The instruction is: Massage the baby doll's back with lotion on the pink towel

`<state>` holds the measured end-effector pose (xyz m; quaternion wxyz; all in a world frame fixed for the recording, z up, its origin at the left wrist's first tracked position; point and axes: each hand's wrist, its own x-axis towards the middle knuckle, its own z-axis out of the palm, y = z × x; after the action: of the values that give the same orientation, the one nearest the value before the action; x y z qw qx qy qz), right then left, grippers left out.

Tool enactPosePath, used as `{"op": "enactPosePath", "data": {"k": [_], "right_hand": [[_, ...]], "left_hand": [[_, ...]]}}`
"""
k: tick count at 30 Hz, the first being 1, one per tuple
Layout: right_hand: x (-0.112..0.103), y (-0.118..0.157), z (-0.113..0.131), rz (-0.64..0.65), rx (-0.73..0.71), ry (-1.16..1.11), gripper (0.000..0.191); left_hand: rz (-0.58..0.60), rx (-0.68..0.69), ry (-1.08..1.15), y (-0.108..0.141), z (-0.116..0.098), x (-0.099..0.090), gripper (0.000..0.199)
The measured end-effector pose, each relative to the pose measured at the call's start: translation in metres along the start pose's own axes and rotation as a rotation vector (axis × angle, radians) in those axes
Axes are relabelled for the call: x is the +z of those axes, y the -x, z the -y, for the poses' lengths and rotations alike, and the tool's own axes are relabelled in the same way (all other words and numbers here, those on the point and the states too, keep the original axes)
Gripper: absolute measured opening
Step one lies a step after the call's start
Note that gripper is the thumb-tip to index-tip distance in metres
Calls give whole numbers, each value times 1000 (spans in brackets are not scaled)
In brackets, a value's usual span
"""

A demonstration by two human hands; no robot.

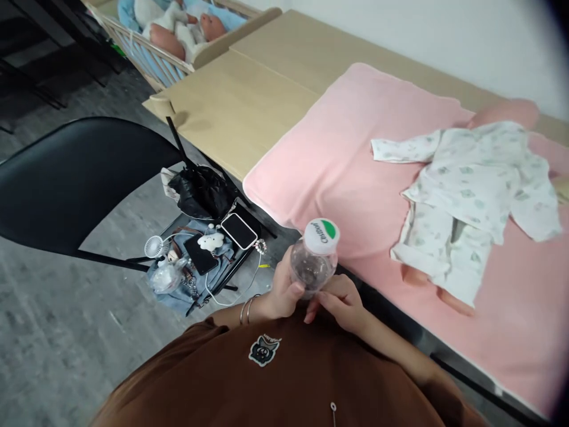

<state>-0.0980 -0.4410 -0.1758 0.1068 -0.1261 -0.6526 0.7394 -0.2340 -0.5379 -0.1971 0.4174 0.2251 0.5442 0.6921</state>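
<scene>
A clear plastic water bottle point(311, 267) with a white and green cap point(322, 236) stands upright in front of my chest. My left hand point(284, 290) is closed around its side, the thumb across the front. From the other side, my right hand point(344, 301) has its fingers curled in against the bottle's lower part; the fingertips are partly hidden. Beyond the hands, a pink mat point(306, 160) covers part of the table. On it lies a baby doll point(507, 112) dressed in a white patterned top point(475, 172) and matching trousers point(462, 261).
At my left, a black chair point(89, 172) carries a denim bag, phones point(202, 255), a small fan point(153, 247) and a black bag point(204, 190). The wooden table point(249, 101) runs along the wall. A wooden crib point(213, 50) holding another doll point(173, 35) adjoins its far left end.
</scene>
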Motion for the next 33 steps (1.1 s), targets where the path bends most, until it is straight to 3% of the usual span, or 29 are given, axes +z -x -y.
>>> {"op": "enactPosePath", "data": {"k": [2, 5, 8, 9, 11, 14, 16, 18, 20, 24, 29, 33], "right_hand": [[2, -16, 1, -39, -50, 217, 51], [13, -37, -5, -245, -203, 564, 40], [26, -57, -19, -451, -336, 623, 16], [29, -63, -25, -458, -338, 581, 32], [32, -74, -35, -383, -265, 456, 68], [32, -85, -47, -297, -77, 288, 77], [33, -87, -55, -316, 14, 230, 72], [35, -86, -63, -338, 70, 177, 70], [39, -83, -69, -347, 100, 113, 69], [44, -79, -72, -316, 88, 73, 62], [36, -73, -64, -187, 31, 81, 54], [29, -70, -69, -124, 35, -120, 58]], "left_hand": [[-31, 112, 45, -4, 1, -6, 79], [-189, 223, 75, -12, -5, -12, 63], [-345, 233, 60, -15, -12, -20, 55], [-348, 207, 44, -15, -12, -24, 54], [-265, 118, 30, -13, -10, -33, 56], [-83, -30, 37, -10, -7, -54, 66], [-140, -83, -63, -9, -8, -70, 67], [-308, -137, -135, -8, -13, -85, 54], [-352, -236, -79, -7, -18, -93, 49], [-143, -424, 67, -2, -21, -90, 65], [25, -445, 102, 2, -10, -83, 77], [331, -518, 267, -5, 6, -95, 93]]}}
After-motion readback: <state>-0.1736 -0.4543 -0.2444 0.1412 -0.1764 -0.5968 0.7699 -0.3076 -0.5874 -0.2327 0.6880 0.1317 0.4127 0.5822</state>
